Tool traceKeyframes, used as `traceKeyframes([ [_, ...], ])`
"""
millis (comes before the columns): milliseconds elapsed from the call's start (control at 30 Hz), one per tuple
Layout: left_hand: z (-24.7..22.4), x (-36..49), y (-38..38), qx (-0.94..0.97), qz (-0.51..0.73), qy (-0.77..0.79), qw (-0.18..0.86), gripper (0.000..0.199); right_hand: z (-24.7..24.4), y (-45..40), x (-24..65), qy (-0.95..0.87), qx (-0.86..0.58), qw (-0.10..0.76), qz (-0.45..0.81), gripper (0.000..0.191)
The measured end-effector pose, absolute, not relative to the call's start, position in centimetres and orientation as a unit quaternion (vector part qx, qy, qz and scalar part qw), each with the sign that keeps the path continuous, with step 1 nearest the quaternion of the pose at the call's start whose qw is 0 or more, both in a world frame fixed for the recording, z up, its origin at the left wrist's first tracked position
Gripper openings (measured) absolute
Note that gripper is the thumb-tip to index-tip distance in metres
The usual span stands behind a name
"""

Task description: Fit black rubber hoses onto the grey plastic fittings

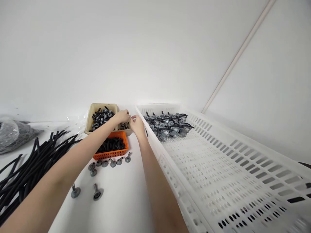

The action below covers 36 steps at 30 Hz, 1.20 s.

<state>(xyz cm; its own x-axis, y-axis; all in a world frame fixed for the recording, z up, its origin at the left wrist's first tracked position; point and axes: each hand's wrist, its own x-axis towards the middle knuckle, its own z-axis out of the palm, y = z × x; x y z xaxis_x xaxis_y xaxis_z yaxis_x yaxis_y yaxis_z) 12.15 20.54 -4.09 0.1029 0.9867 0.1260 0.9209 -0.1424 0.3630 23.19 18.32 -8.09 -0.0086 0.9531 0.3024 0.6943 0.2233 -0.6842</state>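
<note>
My left hand [122, 116] and my right hand [137, 124] are close together above a small beige box [127, 132] of small metal parts [123, 126]. Their fingertips are pinched and nearly meet. Anything between them is too small to make out. Left of the hands stands a larger beige bin [89, 119] full of black and grey fittings [102, 117]. Below it, partly behind my left forearm, is an orange basket [126, 142] holding short black rubber pieces [113, 144]. Several grey cup-shaped fittings with stems [112, 162] lie on the white table in front of the basket.
To the right, a long white perforated crate [209, 181] holds rows of clear and grey assemblies with black tubes [167, 125] at its far end. Long black hoses [31, 174] lie in a heap on the left. Behind them sits a plastic bag [14, 136] of grey material.
</note>
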Motion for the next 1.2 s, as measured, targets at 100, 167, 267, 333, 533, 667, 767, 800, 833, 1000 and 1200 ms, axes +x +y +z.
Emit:
traceKeyframes([
  [100, -3.4, 9.8, 16.6, 0.751, 0.231, 0.614, 0.077, 0.037, -7.9, 18.2, 23.1, -0.692, -0.6, 0.366, 0.165, 0.025],
  [167, -3.9, 7.7, 12.5, 0.757, 0.305, 0.574, 0.07, 0.038, -7.8, 18.2, 23.0, -0.695, -0.601, 0.362, 0.157, 0.026],
  [267, -6.3, 4.6, 5.1, 0.724, 0.364, 0.578, 0.09, 0.04, -7.9, 18.3, 22.9, -0.698, -0.599, 0.362, 0.151, 0.026],
  [333, -8.9, 3.1, 0.1, 0.704, 0.345, 0.613, 0.095, 0.041, -7.9, 18.4, 22.8, -0.7, -0.595, 0.365, 0.15, 0.025],
  [533, -17.0, 2.9, -7.4, 0.712, 0.296, 0.635, 0.057, 0.084, -7.8, 18.8, 22.7, -0.701, -0.594, 0.366, 0.149, 0.026],
  [667, -18.0, 4.7, -5.8, 0.716, 0.294, 0.633, 0.03, 0.1, -7.7, 18.9, 22.7, -0.702, -0.595, 0.362, 0.148, 0.028],
  [767, -17.2, 5.6, -4.1, 0.724, 0.291, 0.625, 0.022, 0.079, -7.5, 18.9, 22.8, -0.704, -0.595, 0.358, 0.149, 0.028],
  [800, -17.0, 5.8, -3.6, 0.729, 0.288, 0.621, 0.012, 0.072, -7.5, 18.9, 22.8, -0.705, -0.594, 0.357, 0.149, 0.027],
  [833, -16.9, 5.9, -3.3, 0.733, 0.284, 0.618, 0.001, 0.066, -7.4, 18.9, 22.8, -0.706, -0.594, 0.356, 0.15, 0.027],
  [1000, -16.6, 6.4, -2.0, 0.747, 0.257, 0.613, -0.025, 0.042, -7.4, 19.0, 22.8, -0.709, -0.59, 0.356, 0.15, 0.028],
  [1200, -16.0, 6.2, -1.0, 0.758, 0.19, 0.623, -0.04, 0.024, -7.6, 19.0, 22.8, -0.711, -0.585, 0.36, 0.151, 0.027],
])
